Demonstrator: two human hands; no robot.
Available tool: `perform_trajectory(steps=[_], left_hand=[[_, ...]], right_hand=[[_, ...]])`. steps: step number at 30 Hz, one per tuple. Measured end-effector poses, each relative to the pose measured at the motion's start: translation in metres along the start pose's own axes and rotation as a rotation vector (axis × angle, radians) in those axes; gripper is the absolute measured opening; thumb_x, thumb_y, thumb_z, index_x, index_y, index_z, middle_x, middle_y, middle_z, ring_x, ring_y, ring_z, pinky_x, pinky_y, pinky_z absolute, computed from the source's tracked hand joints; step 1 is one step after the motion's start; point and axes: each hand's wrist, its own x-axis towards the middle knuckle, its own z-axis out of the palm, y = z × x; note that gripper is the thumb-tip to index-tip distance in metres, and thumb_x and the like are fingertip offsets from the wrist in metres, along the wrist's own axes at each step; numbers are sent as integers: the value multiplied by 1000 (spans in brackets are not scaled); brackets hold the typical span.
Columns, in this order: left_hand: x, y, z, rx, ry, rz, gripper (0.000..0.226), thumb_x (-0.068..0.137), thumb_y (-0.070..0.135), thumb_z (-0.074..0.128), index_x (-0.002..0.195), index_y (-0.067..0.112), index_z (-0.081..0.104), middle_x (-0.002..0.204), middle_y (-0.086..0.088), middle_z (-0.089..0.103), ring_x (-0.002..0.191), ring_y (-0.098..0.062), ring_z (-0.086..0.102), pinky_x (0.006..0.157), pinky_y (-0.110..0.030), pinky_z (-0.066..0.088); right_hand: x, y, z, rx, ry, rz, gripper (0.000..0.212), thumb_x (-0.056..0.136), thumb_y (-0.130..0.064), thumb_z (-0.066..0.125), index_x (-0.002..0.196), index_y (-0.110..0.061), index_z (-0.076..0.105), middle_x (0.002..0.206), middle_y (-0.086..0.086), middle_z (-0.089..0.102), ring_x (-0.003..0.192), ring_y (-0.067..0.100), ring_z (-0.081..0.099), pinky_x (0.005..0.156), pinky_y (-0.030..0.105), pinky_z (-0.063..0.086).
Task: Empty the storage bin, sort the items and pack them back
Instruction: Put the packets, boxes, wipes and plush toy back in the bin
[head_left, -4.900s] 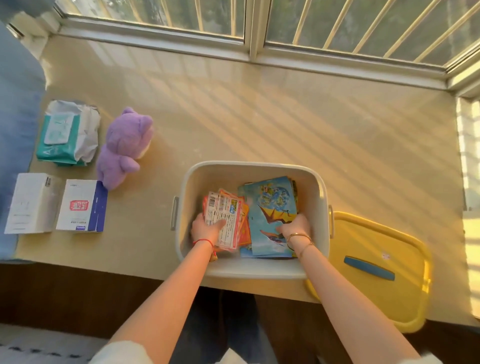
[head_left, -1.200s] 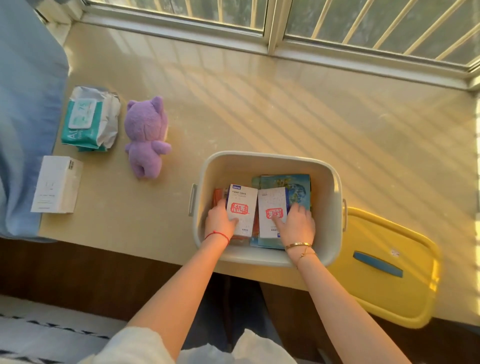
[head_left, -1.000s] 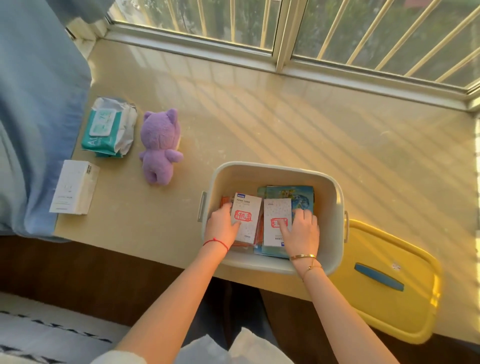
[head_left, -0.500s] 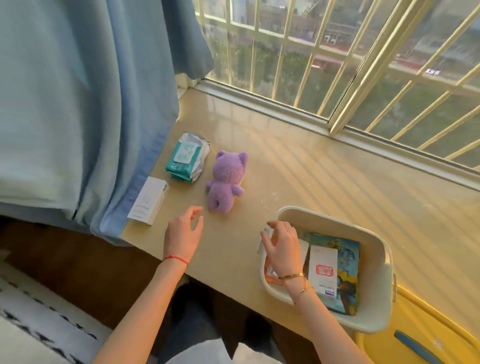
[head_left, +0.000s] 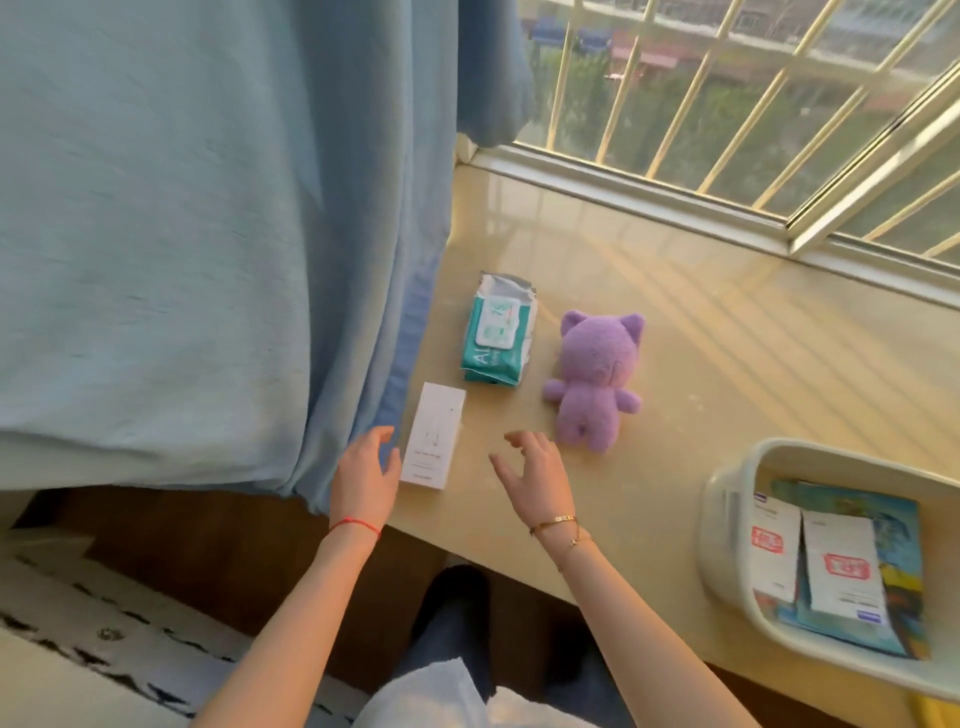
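A flat white box (head_left: 433, 443) lies near the sill's front left corner. My left hand (head_left: 365, 478) hovers just left of it, fingers relaxed and apart, holding nothing. My right hand (head_left: 535, 477) hovers to the box's right, fingers spread, also holding nothing. Behind the box lie a green-and-white wipes pack (head_left: 497, 330) and a purple plush bear (head_left: 597, 379). The white storage bin (head_left: 724, 525) stands at the right edge. Inside it two white boxes with red marks (head_left: 810, 558) lie on blue picture books (head_left: 904, 551).
A blue curtain (head_left: 208, 234) hangs at the left, its hem against the white box's left side. The barred window (head_left: 753, 93) runs along the back of the sill. Carpet (head_left: 78, 623) lies below at the left.
Both hands left the bin and moved left to either side of the white box. The view swung left, so the bin now sits at the right edge.
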Motion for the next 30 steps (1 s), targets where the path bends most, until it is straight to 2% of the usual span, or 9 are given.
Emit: perform_trajectory(steps=[4, 11, 18, 22, 25, 28, 30], left_hand=[[31, -26, 3, -5, -73, -1, 33, 94, 25, 53, 127, 18, 55, 127, -3, 61, 117, -20, 56, 95, -35, 47], [64, -50, 30, -14, -161, 14, 36, 94, 26, 54, 129, 18, 53, 128, -4, 60, 118, -21, 57, 94, -34, 48], [76, -62, 56, -65, -244, -72, 46, 93, 31, 54, 136, 15, 46, 132, -7, 57, 120, -22, 54, 98, -36, 47], [77, -63, 68, -60, -286, -102, 56, 88, 37, 61, 136, 13, 45, 130, -8, 57, 119, -24, 55, 97, -41, 50], [77, -59, 77, -33, -330, -104, 54, 83, 38, 67, 128, 12, 51, 125, -9, 57, 113, -23, 57, 89, -31, 50], [75, -54, 84, 12, -308, -107, 48, 80, 29, 73, 119, 9, 55, 122, -11, 52, 112, -26, 54, 89, -32, 46], [72, -48, 83, -20, -277, -144, 48, 77, 24, 76, 116, 8, 54, 120, -10, 54, 111, -26, 56, 88, -32, 46]], right_hand=[[24, -23, 48, -1, -67, 109, 47, 87, -41, 61, 123, -13, 52, 117, 3, 57, 112, 19, 52, 94, 27, 41], [56, -32, 105, 26, -134, 306, 76, 78, -48, 69, 134, -8, 38, 131, 8, 51, 120, 25, 48, 99, 35, 42], [61, -20, 122, 148, -172, 392, 51, 85, -32, 66, 126, -11, 46, 112, 5, 64, 94, 20, 63, 78, 34, 54], [54, -12, 111, 212, -75, 400, 44, 84, -25, 68, 119, -13, 46, 99, -1, 59, 85, 15, 61, 63, 21, 49], [45, 0, 96, 265, -15, 409, 40, 81, -23, 70, 112, -18, 45, 90, -6, 58, 77, 15, 64, 62, 26, 52], [36, 10, 76, 301, 38, 432, 39, 81, -22, 70, 111, -20, 45, 86, -10, 56, 70, 7, 61, 55, 10, 44], [29, 16, 62, 316, 76, 446, 40, 81, -20, 71, 113, -18, 46, 86, -10, 56, 69, 2, 58, 53, 6, 42]])
